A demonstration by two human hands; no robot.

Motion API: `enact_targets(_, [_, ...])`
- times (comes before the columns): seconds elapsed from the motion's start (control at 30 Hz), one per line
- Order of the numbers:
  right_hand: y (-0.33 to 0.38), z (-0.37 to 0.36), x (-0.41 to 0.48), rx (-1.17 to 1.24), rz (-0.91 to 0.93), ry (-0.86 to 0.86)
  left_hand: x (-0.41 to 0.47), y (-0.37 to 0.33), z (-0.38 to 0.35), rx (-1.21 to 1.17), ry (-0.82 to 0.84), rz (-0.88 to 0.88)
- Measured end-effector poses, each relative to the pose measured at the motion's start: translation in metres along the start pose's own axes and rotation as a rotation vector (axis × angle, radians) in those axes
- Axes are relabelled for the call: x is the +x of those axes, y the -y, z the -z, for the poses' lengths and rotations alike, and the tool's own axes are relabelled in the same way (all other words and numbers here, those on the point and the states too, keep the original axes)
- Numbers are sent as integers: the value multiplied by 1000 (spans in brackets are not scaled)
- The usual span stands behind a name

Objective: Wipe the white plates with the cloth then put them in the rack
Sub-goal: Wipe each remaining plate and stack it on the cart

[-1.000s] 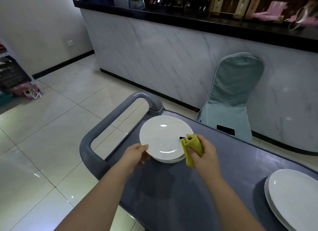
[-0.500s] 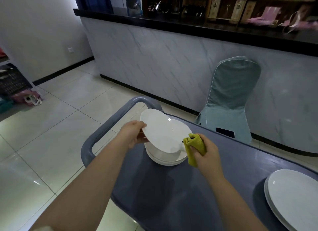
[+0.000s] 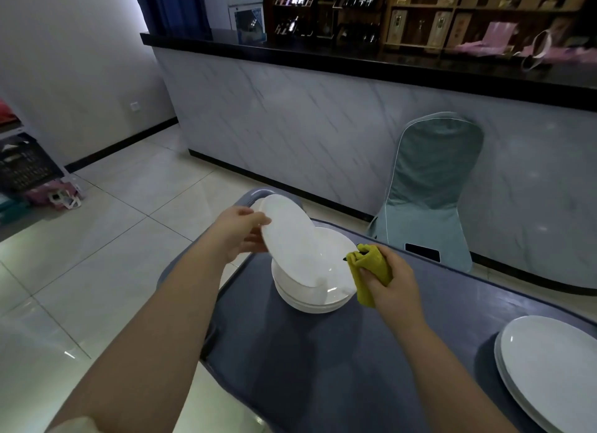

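plate [image 3: 290, 239]: white, tilted steeply, lifted off the stack; lower edge over the stack's top
left hand [image 3: 240, 235]: plate pinched at its left rim, thumb on top
stack [image 3: 318, 290]: white plates, set on the grey cart [image 3: 323, 352] near its handle end
cloth [image 3: 368, 272]: yellow, bunched, just right of the stack
right hand [image 3: 392, 281]: fingers curled round the cloth
second stack [image 3: 552, 368]: at the cart's right end, well apart
chair [image 3: 429, 193]: covered, behind the cart, phone [image 3: 422, 252] on its seat

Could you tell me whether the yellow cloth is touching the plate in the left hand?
Apart. In the head view, part of the plate stack shows between the lifted plate and the yellow cloth.
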State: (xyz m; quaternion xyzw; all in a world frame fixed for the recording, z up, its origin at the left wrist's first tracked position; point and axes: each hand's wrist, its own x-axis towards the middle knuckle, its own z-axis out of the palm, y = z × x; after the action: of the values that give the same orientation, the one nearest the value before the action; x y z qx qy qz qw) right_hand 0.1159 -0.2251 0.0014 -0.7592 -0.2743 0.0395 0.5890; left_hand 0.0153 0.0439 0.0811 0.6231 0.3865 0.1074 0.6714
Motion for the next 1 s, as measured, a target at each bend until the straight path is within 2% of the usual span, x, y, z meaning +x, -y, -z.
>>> enact_targets(0.17, [19, 17, -14, 92, 15, -10, -33, 78, -6, -459, 209, 109])
enact_targets(0.33, [37, -2, -36, 4, 30, 140, -75, 112, -69, -591, 328, 132])
enact_targets(0.43, [31, -2, -55, -124, 132, 228, -97, 112, -94, -592, 412, 50])
enact_targets(0.53, [7, 45, -63, -192, 160, 225, -105, 109, -105, -562, 349, 45])
enact_targets(0.6, [-9, 81, -57, -267, 187, 142, -112, 105, -113, -493, 346, 46])
enact_targets(0.67, [-12, 103, -41, -384, 197, 14, -123, 102, -125, -412, 426, 25])
enact_targets(0.77, [19, 97, -19, -389, 257, -120, -139, 93, -142, -382, 546, -5])
enact_targets(0.9, [39, 66, -57, -283, 364, 7, -146, 82, -153, -412, 623, -118])
enact_targets(1.0, [8, 95, -106, -265, 364, 58, -151, 86, -157, -409, 628, -132])
